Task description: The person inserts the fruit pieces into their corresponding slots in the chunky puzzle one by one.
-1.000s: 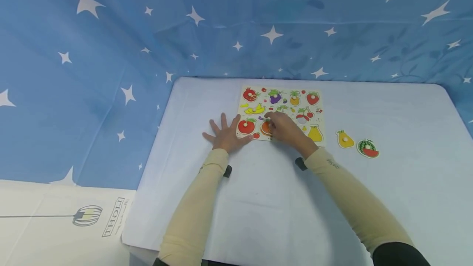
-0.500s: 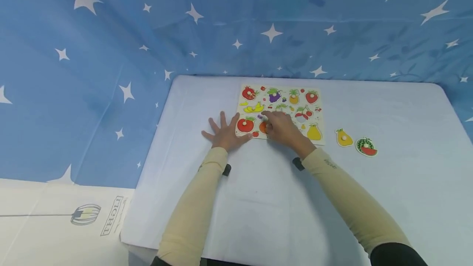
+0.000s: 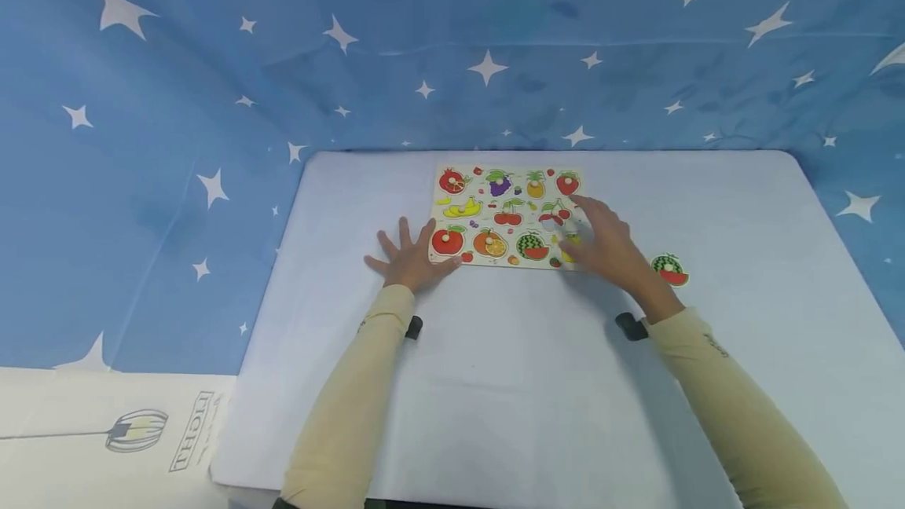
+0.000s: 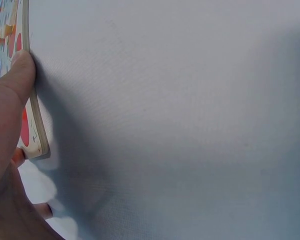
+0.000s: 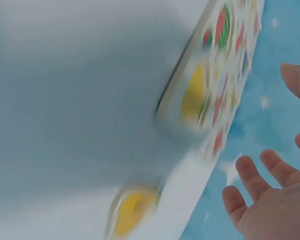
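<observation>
A wooden fruit puzzle board (image 3: 483, 196) lies near the far edge of the table. My left hand (image 3: 410, 261) rests spread at its near left corner, thumb (image 4: 23, 70) over the near edge. An apple piece (image 3: 448, 240) and an orange piece (image 3: 489, 243), both knobbed, sit in the near row. My right hand (image 3: 608, 246) hovers over the board's right side with fingers apart, holding nothing and partly covering the printed pear (image 5: 192, 95). On the table beyond the board, the right wrist view shows a blurred yellow pear piece (image 5: 135, 212), hidden by my hand in the head view.
A loose watermelon piece (image 3: 669, 269) lies on the white tabletop (image 3: 495, 399) to the right of my right hand. A blue curtain with white stars (image 3: 488, 69) hangs behind the table. A pale cloth with a printed lamp (image 3: 137, 430) is at the lower left.
My right hand has lifted from the orange and moved right, its fingers spreading. The left hand keeps its place at the board. The head view has turned slightly right.
</observation>
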The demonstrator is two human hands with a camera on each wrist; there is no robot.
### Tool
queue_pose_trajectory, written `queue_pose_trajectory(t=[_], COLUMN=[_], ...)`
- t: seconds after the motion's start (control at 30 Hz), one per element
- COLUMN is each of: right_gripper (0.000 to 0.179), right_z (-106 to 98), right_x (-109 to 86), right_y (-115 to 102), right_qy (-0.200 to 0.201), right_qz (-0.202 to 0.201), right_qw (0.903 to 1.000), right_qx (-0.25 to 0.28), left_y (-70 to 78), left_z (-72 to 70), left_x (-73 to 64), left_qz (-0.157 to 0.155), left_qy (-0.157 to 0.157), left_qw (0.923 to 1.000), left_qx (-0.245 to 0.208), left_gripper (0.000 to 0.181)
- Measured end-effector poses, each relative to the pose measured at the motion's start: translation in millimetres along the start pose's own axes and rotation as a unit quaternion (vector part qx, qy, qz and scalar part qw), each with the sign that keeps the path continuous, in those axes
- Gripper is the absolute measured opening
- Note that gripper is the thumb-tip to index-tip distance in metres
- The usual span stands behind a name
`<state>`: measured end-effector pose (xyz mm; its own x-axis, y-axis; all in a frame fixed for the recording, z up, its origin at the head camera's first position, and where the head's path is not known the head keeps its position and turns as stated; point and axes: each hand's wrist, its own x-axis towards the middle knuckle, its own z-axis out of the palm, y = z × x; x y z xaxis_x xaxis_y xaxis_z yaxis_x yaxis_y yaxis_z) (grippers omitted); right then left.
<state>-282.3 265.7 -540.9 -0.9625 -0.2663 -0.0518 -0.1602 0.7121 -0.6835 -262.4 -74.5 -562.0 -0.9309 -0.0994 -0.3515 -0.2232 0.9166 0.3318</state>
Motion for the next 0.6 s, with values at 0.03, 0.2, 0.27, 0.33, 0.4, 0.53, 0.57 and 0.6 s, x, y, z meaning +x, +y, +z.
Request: queue_pose_trajectory(t=[0.03, 0.2, 0.27, 0.33, 0.4, 0.53, 0.57, 0.6], right_gripper=[0.088, 0.091, 0.089, 0.086, 0.083, 0.078, 0.078, 0.077], right_z=[-7, -37, -44, -49, -53, -56, -56, -56], right_x=[-5.7, -34.1, -44.5, -53.8, -62.7, -75.3, -77.2, -78.6], right_y=[7, 42, 56, 69, 80, 96, 99, 102], right_qy=[0.006, 0.033, 0.045, 0.059, 0.068, 0.078, 0.077, 0.076], right_qz=[0.012, 0.057, 0.059, 0.058, 0.054, 0.048, 0.05, 0.052], right_qw=[0.9999, 0.9977, 0.9971, 0.9966, 0.9963, 0.9958, 0.9956, 0.9955], right_qx=[0.005, 0.017, 0.014, 0.007, 0.0, -0.01, -0.016, -0.02], left_y=[0.0, -1.6, -3.0, -3.0, -2.6, -0.3, 0.7, 1.7], left_z=[-0.6, -0.6, -0.3, -1.9, -2.8, -3.5, -3.5, -3.4], left_x=[-0.1, 0.1, 1.0, 0.1, -0.5, -2.1, -2.6, -3.2], left_qz=[-0.001, -0.003, -0.003, -0.002, -0.002, -0.001, 0.0, 0.001], left_qy=[-0.002, -0.007, -0.008, -0.009, -0.009, -0.01, -0.01, -0.01], left_qw=[1.0, 1.0, 1.0, 1.0, 1.0, 0.9999, 0.9999, 0.9999], left_qx=[0.0, -0.004, -0.003, 0.0, 0.0, -0.003, -0.004, -0.004], left_gripper=[0.1, 0.101, 0.101, 0.101, 0.101, 0.101, 0.101, 0.101])
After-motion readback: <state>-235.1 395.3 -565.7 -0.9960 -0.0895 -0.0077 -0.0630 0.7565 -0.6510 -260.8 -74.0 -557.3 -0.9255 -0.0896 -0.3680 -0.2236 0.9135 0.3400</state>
